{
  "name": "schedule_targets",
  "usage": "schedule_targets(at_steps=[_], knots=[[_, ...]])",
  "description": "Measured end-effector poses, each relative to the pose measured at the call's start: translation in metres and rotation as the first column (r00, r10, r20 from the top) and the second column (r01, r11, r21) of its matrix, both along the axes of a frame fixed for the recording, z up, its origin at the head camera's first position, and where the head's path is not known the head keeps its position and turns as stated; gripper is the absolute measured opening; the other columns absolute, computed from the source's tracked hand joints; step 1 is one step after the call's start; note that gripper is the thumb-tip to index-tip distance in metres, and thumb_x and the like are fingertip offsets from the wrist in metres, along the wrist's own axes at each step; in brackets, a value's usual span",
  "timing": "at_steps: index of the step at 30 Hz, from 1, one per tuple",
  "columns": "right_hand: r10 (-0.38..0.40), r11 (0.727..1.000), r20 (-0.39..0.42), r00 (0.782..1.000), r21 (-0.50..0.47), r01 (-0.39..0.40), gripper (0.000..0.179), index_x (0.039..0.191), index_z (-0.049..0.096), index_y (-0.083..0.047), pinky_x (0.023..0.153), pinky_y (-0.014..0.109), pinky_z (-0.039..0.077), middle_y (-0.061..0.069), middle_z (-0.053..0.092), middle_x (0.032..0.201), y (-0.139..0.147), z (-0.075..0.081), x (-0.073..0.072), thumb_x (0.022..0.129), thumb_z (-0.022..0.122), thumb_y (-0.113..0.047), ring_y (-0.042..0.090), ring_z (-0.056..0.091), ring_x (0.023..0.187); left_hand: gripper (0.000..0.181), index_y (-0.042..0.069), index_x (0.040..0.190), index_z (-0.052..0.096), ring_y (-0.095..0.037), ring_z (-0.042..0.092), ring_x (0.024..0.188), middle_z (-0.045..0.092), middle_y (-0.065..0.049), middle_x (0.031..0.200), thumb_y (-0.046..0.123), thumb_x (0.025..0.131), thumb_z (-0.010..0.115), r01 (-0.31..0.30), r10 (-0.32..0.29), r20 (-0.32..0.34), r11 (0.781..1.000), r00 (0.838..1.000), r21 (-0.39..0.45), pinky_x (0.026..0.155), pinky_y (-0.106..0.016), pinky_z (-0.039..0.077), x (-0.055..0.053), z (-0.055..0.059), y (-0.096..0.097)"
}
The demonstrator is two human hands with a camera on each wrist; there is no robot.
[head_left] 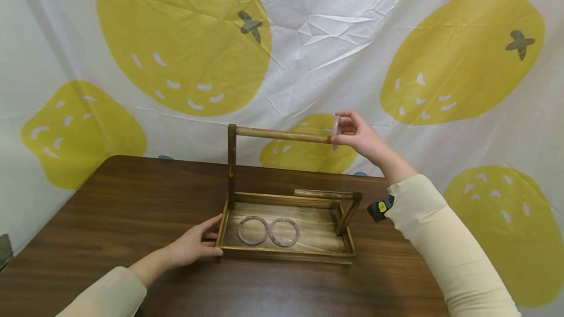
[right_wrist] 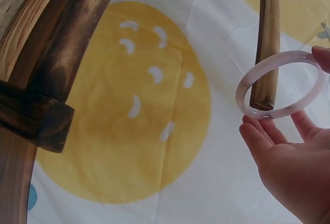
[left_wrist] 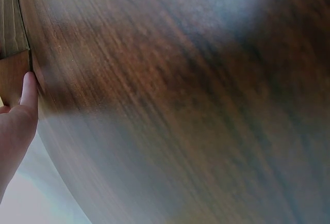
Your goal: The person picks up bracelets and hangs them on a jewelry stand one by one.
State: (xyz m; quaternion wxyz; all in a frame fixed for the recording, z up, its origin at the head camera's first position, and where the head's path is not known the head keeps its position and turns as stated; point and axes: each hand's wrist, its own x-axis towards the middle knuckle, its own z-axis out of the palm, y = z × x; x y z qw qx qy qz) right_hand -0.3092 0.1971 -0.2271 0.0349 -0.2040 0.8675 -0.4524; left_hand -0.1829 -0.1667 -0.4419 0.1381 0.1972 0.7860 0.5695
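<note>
My right hand pinches a pale, translucent bangle by its rim. The bangle is at the free end of the tall upper bar of a wooden bracelet stand, and in the right wrist view the bar's end shows through its opening. My left hand grips the left end of the stand's tray base, with its thumb at the front corner. Two similar bangles, a left one and a right one, lie side by side on the tray floor.
A lower, shorter bar on a right-hand post points left over the tray. The tall post rises at the left. The stand sits on a dark wooden table before a fruit-printed cloth.
</note>
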Motion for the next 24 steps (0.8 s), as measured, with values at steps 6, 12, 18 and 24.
schedule_targets(at_steps=[6,12,18,24], knots=[[0.022,0.999,-0.012,1.000,0.024,-0.022,0.066,0.142,0.025,-0.001,0.105,0.048,0.038,0.025,0.037,0.140,-0.004,0.004,0.000,0.086,0.060,-0.008,0.035,0.040,0.127,0.090,-0.015,0.143,0.011,-0.049,0.048,0.117,0.031,-0.041,0.135,0.007,0.081,0.072,0.000,0.000,-0.004,1.000,1.000,-0.004,0.093,-0.035,0.054,0.000,0.001,0.000],[0.036,0.997,-0.021,0.999,0.074,-0.034,0.067,0.142,0.026,-0.002,0.107,0.050,0.036,0.023,0.039,0.139,-0.009,0.005,0.000,0.086,0.062,-0.011,0.036,0.040,0.128,0.090,-0.015,0.143,0.011,-0.049,0.048,0.117,0.031,-0.042,0.135,0.007,0.081,0.072,-0.005,0.005,0.004,1.000,1.000,-0.008,0.093,-0.036,0.054,0.002,0.003,0.000],[0.041,0.996,-0.032,0.999,0.086,-0.038,0.065,0.140,0.027,-0.002,0.108,0.050,0.036,0.023,0.040,0.137,-0.014,0.006,0.001,0.086,0.062,-0.010,0.036,0.041,0.128,0.090,-0.015,0.143,0.010,-0.049,0.048,0.117,0.030,-0.042,0.135,0.007,0.081,0.072,-0.005,0.005,0.013,1.000,1.000,-0.007,0.092,-0.036,0.054,0.003,0.002,0.000],[0.061,0.996,-0.016,0.998,0.064,-0.059,0.066,0.141,0.026,-0.001,0.112,0.051,0.030,0.023,0.038,0.138,-0.019,0.008,0.002,0.086,0.062,-0.008,0.035,0.039,0.129,0.090,-0.015,0.143,0.010,-0.049,0.048,0.117,0.030,-0.042,0.135,0.007,0.081,0.072,-0.002,0.002,0.012,1.000,1.000,-0.003,0.092,-0.036,0.054,0.001,0.001,0.000]])
